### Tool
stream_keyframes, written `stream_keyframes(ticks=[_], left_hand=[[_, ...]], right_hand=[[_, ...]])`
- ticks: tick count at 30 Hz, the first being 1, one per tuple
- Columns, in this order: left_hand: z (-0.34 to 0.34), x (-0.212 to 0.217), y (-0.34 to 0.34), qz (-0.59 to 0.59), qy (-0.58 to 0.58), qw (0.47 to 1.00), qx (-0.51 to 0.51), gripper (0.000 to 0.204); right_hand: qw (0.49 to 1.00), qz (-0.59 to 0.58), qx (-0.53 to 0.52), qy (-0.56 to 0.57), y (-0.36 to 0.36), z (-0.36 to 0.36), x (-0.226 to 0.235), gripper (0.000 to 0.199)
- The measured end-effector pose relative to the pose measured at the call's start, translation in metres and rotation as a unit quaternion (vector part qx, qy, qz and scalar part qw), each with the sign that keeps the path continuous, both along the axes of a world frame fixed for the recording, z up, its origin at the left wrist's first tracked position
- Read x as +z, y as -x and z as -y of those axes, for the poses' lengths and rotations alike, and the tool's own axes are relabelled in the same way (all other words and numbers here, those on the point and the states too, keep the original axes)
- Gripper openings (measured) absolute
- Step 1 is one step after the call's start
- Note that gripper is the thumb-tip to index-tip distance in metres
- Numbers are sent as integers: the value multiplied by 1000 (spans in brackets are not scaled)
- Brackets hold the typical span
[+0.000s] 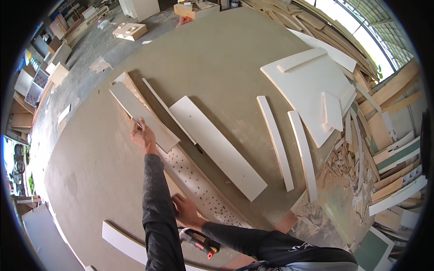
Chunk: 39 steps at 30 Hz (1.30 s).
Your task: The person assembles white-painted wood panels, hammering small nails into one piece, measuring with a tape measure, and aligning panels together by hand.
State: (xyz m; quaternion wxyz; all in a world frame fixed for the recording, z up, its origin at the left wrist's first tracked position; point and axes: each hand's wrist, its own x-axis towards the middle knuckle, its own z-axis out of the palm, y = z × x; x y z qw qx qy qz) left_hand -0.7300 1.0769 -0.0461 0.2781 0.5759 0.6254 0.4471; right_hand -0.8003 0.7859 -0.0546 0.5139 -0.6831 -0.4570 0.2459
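On workshop table (pixel 217 58), L fingers (pixel 138 128) gripping white panel (pixel 142 115), R hand (pixel 185 211) flat on perforated board (pixel 199 187).

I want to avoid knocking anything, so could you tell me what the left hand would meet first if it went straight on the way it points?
Probably only the grey-white board that the left hand already grips; beyond it, the bare worktable.

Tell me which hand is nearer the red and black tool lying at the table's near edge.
Right. The right hand presses on the perforated board just above the red and black tool. The left hand is stretched far up the table, gripping the edge of a grey-white strip.
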Motion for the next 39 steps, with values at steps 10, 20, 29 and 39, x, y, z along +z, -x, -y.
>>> stream_keyframes(ticks=[10,20,29,39], left_hand=[[88,-13,146,161,-62,983,67,52],[117,-46,192,245,-18,966,85,53],[114,-47,190,239,7,967,83,47],[116,-44,192,209,20,975,73,46]], right_hand=[[988,135,-68,-40,-164,-115,90,18],[858,402,104,302,-228,-319,36,38],[886,376,31,268,-218,-357,13,30],[898,369,-41,237,-213,-398,4,26]])
